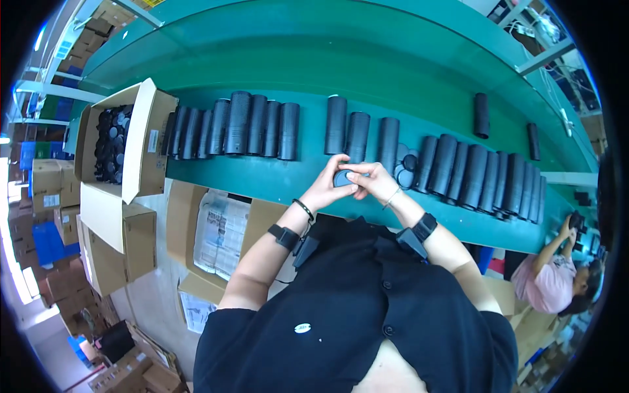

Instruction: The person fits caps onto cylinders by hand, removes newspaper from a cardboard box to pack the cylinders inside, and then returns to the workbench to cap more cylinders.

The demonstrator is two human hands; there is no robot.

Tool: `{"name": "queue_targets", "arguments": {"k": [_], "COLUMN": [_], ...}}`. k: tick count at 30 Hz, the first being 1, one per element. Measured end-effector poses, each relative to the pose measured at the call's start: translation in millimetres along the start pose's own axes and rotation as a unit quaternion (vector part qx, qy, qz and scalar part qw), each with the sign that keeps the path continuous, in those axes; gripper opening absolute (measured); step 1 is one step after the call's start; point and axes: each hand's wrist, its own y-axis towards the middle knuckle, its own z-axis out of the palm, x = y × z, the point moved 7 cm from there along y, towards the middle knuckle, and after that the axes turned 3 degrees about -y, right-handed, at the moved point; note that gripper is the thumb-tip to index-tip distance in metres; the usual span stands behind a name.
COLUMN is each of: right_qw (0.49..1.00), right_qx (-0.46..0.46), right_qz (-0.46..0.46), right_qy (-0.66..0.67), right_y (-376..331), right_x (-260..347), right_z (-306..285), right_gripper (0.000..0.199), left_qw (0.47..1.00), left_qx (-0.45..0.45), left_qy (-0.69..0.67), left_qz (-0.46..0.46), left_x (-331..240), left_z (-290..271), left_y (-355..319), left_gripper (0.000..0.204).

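Note:
Close to the table's front edge, my hands meet around a round dark grey disc [341, 178], which looks like a lid. My left hand [322, 188] curls its fingers and thumb about the disc's rim. From the other side my right hand [377, 181] pinches it, the thumb lying over its face. Just beyond my fingers stand ribbed black cylinders [357, 134], which look like stacks of similar discs. Several loose black discs [404, 171] lie to the right of my right hand.
Rows of black cylinders [239, 124] line the green table [275, 173]. An open cardboard box [149, 147] full of dark discs is at the left end. Below the edge sits an open carton [180, 223] with newspaper-like sheets. A co-worker [547, 281] works at the far right.

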Motion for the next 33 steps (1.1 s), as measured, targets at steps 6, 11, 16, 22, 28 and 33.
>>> {"name": "queue_targets", "arguments": {"k": [6, 11, 16, 22, 28, 33], "right_qw": [0.981, 0.961, 0.976, 0.94, 0.935, 0.875], "right_qx": [0.067, -0.009, -0.13, -0.283, -0.325, -0.412], "right_qz": [0.06, -0.194, -0.148, -0.166, -0.132, -0.068], "right_qy": [0.173, -0.199, -0.09, -0.095, -0.05, -0.245], "right_y": [-7, -29, -52, -100, -73, -7], "right_x": [-27, -11, -16, 35, 68, 91], "right_z": [13, -8, -74, -151, -216, -284], "right_gripper": [0.042, 0.091, 0.086, 0.082, 0.083, 0.073], "left_qw": [0.996, 0.936, 0.923, 0.804, 0.785, 0.947], "left_qx": [-0.086, -0.073, -0.058, -0.108, -0.063, -0.023], "left_qy": [0.003, -0.344, -0.375, 0.583, 0.609, 0.318], "left_qz": [0.008, -0.021, -0.061, 0.054, -0.091, -0.032], "left_x": [-5, -16, -14, -4, 20, 1], "left_z": [0, 6, 38, 85, 98, 71], "left_y": [-23, 0, 78, 161, 192, 162], "left_gripper": [0.058, 0.033, 0.046, 0.076, 0.112, 0.11]}}
